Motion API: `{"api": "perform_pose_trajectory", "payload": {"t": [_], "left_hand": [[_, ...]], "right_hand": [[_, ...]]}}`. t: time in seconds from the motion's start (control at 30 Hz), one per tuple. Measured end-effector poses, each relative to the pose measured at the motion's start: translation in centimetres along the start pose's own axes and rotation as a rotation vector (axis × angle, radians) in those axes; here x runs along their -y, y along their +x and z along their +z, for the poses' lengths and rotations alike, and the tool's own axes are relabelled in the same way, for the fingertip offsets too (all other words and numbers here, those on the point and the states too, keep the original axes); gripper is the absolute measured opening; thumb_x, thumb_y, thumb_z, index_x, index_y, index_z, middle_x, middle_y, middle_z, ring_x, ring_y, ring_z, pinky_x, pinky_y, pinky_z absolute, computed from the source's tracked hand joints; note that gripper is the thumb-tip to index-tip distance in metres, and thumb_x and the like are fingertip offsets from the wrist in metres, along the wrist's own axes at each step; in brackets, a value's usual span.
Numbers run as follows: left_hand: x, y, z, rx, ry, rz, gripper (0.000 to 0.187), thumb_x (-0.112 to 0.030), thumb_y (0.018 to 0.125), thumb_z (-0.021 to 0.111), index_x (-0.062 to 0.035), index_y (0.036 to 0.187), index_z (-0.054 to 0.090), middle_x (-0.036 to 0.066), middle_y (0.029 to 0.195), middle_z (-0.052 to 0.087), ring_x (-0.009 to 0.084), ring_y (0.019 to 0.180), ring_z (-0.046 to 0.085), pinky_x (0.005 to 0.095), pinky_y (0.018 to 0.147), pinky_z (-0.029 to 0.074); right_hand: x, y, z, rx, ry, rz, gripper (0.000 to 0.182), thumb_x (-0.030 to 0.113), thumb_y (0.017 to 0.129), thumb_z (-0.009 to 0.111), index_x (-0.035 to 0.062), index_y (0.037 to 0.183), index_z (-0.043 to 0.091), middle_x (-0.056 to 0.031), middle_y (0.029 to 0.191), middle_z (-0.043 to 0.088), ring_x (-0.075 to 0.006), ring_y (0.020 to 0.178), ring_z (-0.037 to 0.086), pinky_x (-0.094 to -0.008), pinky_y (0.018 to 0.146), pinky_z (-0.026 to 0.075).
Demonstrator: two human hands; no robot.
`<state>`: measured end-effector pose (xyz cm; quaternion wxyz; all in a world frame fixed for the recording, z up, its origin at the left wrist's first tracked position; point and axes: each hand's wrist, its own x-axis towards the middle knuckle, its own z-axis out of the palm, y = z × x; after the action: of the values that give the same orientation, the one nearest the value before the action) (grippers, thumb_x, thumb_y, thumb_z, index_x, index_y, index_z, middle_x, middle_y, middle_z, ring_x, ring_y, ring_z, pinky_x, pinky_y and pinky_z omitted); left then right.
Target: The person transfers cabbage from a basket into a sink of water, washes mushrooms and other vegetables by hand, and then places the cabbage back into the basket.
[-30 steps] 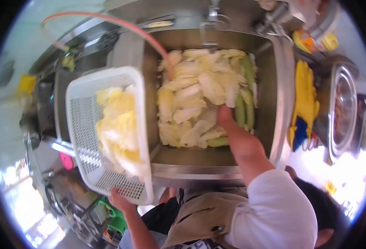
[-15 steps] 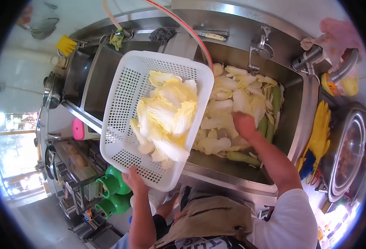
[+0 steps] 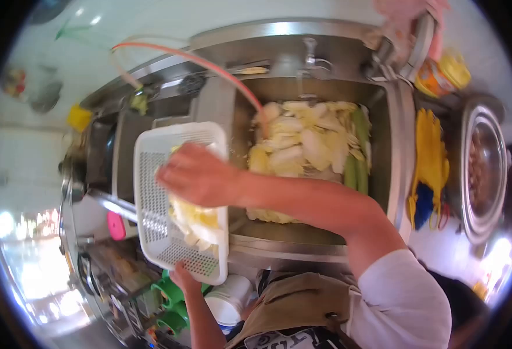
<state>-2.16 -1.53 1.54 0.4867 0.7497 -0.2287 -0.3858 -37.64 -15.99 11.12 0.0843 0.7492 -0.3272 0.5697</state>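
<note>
My left hand [image 3: 185, 277] grips the near rim of a white perforated plastic basket [image 3: 153, 180], which it holds tilted beside the sink. Pale yellow napa cabbage leaves [image 3: 198, 224] lie inside. Over the basket, right above those leaves, is my right hand [image 3: 195, 174], its fingers curled downward and slightly blurred. What is in them is hidden by the back of the hand. The steel sink [image 3: 398, 168] on the right holds many loose cabbage leaves [image 3: 308, 142] in water. Long green vegetables [image 3: 351, 174] lie along its right side, partly behind my forearm.
A red hose [image 3: 209, 64] arches into the sink. A faucet [image 3: 310, 52] stands at the back. To the right are yellow gloves [image 3: 429, 151], a large metal basin [image 3: 465, 168] and a yellow container [image 3: 450, 72]. A white bucket [image 3: 227, 305] and green gas cylinders [image 3: 173, 317] stand below.
My right hand has moved left from the leaves in the sink to above the basket. In view, the basket sits lower and further left, still in my left hand. The camera view has shifted.
</note>
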Motion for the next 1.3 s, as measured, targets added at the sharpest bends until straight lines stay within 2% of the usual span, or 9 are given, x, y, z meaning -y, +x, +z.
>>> {"api": "perform_pose_trajectory", "payload": {"t": [0.17,0.33,0.37,0.43,0.57,0.67,0.77,1.07,1.3], "left_hand": [[-1.3,-1.6,1.6,0.04,0.156,0.005,0.029,-0.012,0.078,0.049,0.0127,0.091,0.057,0.02,0.088,0.062,0.0318,0.076,0.066,0.0454,0.065,0.059],[-0.8,-0.5,0.7,0.025,0.126,-0.066,0.043,-0.016,0.079,0.053,0.0094,0.114,0.05,0.021,0.102,0.059,0.0315,0.083,0.064,0.042,0.068,0.059],[-0.9,-0.4,0.7,0.024,0.114,-0.063,0.043,-0.016,0.079,0.053,0.0085,0.114,0.05,0.021,0.102,0.059,0.0312,0.083,0.064,0.042,0.068,0.059],[-0.6,-0.4,0.4,0.022,0.096,-0.063,0.043,-0.016,0.08,0.053,0.0067,0.116,0.05,0.02,0.102,0.059,0.0306,0.084,0.064,0.0419,0.068,0.059],[-1.3,-1.4,1.8,-0.05,0.107,-0.095,0.043,-0.016,0.08,0.053,0.0065,0.117,0.049,0.021,0.101,0.058,0.0301,0.082,0.064,0.0411,0.069,0.059],[-1.0,-1.0,0.9,-0.09,0.136,-0.06,0.043,-0.016,0.08,0.054,0.0064,0.116,0.049,0.02,0.099,0.058,0.0298,0.08,0.064,0.0413,0.068,0.06],[-1.1,-1.0,1.4,-0.105,0.127,-0.037,0.043,-0.015,0.079,0.054,0.0062,0.116,0.05,0.019,0.099,0.058,0.0297,0.08,0.064,0.0416,0.068,0.06],[-1.5,-1.6,2.2,-0.097,0.082,-0.051,0.039,-0.012,0.08,0.054,0.0049,0.115,0.05,0.019,0.1,0.058,0.0298,0.081,0.064,0.0417,0.067,0.059],[-1.7,-1.3,1.6,-0.109,0.108,-0.098,0.037,-0.011,0.081,0.054,0.0034,0.114,0.046,0.019,0.105,0.056,0.031,0.087,0.063,0.0437,0.071,0.059]], "right_hand": [[3.4,-8.6,4.4,0.669,0.244,0.102,0.014,0.021,0.073,0.063,0.0098,0.065,0.061,-0.0042,0.075,0.055,-0.0247,0.079,0.055,-0.0381,0.076,0.043],[1.7,-10.7,-0.2,-0.121,0.257,0.295,0.01,0.013,0.077,0.062,0.0067,0.07,0.058,-0.0076,0.076,0.059,-0.0267,0.079,0.058,-0.0423,0.07,0.045],[-0.1,-13.4,-2.5,0.108,0.104,0.497,0.011,0.012,0.081,0.061,0.007,0.074,0.054,-0.0081,0.077,0.057,-0.0255,0.073,0.056,-0.0407,0.066,0.047],[-3.6,-24.3,-3.3,-0.283,0.118,1.036,0.01,0.005,0.078,0.063,0.0044,0.087,0.058,-0.0161,0.089,0.061,-0.032,0.08,0.058,-0.0381,0.074,0.049],[-5.7,-37.4,-9.4,0.457,-1.058,1.189,0.034,0.006,0.078,0.06,-0.0021,0.111,0.058,-0.0172,0.107,0.06,-0.0331,0.106,0.056,-0.0432,0.088,0.045],[-6.2,-44.2,-8.9,0.555,-1.134,0.948,0.034,0.008,0.081,0.054,-0.0031,0.112,0.055,-0.0191,0.105,0.062,-0.034,0.101,0.059,-0.0422,0.088,0.046],[-7.0,-46.4,-6.7,0.894,-0.821,1.391,0.032,0.01,0.075,0.059,-0.0011,0.105,0.061,-0.018,0.101,0.065,-0.0351,0.093,0.062,-0.0435,0.078,0.05],[-5.4,-47.7,-6.8,0.895,-0.636,1.465,0.024,0.021,0.085,0.055,-0.0009,0.081,0.064,-0.023,0.086,0.064,-0.0392,0.08,0.064,-0.0467,0.074,0.052],[-4.3,-43.1,-8.5,0.252,-0.434,1.905,0.044,0.037,0.084,0.063,-0.0063,0.093,0.062,-0.0245,0.09,0.066,-0.0388,0.083,0.065,-0.0437,0.072,0.051]]}}
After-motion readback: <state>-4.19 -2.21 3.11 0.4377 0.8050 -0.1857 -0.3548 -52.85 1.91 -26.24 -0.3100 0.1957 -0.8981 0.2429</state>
